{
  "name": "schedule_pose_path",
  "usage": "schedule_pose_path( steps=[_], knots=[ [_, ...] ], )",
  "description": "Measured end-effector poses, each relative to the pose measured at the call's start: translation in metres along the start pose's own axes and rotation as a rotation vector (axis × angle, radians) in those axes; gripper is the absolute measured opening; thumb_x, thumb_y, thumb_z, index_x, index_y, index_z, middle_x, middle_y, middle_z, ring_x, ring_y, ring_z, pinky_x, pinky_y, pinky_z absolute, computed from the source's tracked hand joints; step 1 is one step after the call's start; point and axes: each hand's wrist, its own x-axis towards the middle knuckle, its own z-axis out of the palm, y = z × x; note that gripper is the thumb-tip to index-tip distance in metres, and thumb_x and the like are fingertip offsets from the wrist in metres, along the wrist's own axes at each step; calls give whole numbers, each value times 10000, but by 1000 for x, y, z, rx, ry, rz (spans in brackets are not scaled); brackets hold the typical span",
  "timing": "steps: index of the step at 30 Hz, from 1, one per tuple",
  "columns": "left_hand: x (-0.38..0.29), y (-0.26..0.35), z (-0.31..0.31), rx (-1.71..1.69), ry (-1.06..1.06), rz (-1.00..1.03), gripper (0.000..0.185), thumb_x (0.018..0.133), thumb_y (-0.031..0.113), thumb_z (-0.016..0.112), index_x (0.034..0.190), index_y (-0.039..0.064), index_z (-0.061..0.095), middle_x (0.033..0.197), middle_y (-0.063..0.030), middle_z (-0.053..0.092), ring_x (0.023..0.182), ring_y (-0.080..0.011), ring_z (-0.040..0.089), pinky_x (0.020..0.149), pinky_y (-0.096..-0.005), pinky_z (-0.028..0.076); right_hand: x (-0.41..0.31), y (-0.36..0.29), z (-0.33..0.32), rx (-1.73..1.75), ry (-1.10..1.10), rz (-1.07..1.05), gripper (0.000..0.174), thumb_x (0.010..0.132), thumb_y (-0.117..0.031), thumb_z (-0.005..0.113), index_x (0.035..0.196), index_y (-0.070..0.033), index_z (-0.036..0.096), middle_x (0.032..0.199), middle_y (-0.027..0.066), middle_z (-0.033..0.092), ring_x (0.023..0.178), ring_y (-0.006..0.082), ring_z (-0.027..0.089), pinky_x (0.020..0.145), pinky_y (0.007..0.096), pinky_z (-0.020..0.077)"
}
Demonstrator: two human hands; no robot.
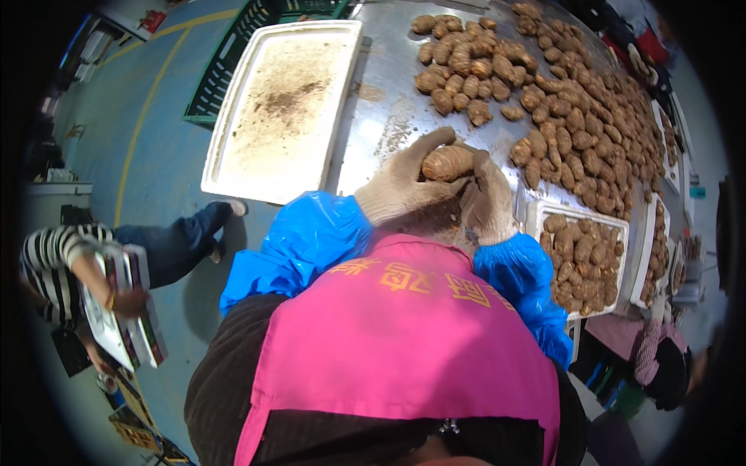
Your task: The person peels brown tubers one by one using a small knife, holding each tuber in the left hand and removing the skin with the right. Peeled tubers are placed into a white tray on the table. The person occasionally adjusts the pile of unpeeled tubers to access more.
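Note:
Close in front of my pink apron, a brown ringed taro corm (447,163) lies between my two gloved hands. My left hand (408,175), in a soiled knit glove, wraps thumb and fingers around its left side. From the other side my right hand (488,192) touches the corm's right end with its fingers. Blue plastic sleeve covers reach up to both wrists. Beyond the hands, a loose heap of taro corms (466,67) rests on the metal table (389,64). A much larger pile of taro (594,128) spreads to the right.
At left sits a white foam tray (280,110) with dirt on its bottom, beside a green plastic crate (218,73). A foam box (625,233) full of taro stands at my right. One person (70,274) carries white boxes at left; another person (664,361) is at far right.

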Motion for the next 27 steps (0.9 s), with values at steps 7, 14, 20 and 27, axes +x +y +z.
schedule_pose_path(
  steps=[7, 14, 20, 27],
  knots=[
    [0, 17, -2, 137, -39, 23, 798, 868, 338, 845, 1504, 12, 491, 1407, -234, 617, 1291, -297, 631, 1082, -376, 510, 0, 4, 3, 267, 49, 114, 433, 876, -108, 636, 1308, -122, 662, 1061, 178, 740, 978, 359, 700, 794, 439, 562],
    [1, 16, -4, -47, -107, -79, 872, 859, 313, 852, 1534, -45, 432, 1452, -235, 580, 1329, -267, 584, 1141, -351, 445, -2, -1, 4, 289, 32, 66, 484, 858, 18, 692, 1317, -132, 666, 1042, 176, 749, 989, 354, 734, 824, 422, 584],
    [2, 3, -4, -136, -91, -123, 874, 878, 313, 817, 1542, -73, 400, 1465, -235, 561, 1342, -271, 570, 1155, -356, 429, -4, -19, -2, 454, 18, 59, 360, 1084, -108, 416, 1341, -97, 668, 1072, 121, 747, 888, 204, 707, 786, 322, 567],
    [3, -11, -8, -220, -184, -135, 864, 845, 387, 804, 1518, -36, 466, 1334, -168, 621, 1176, -228, 603, 995, -332, 475, -14, -44, -8, 298, 76, -84, 369, 1098, -242, 437, 1245, -66, 726, 1075, 89, 746, 842, 156, 681, 750, 293, 564]
  ],
)
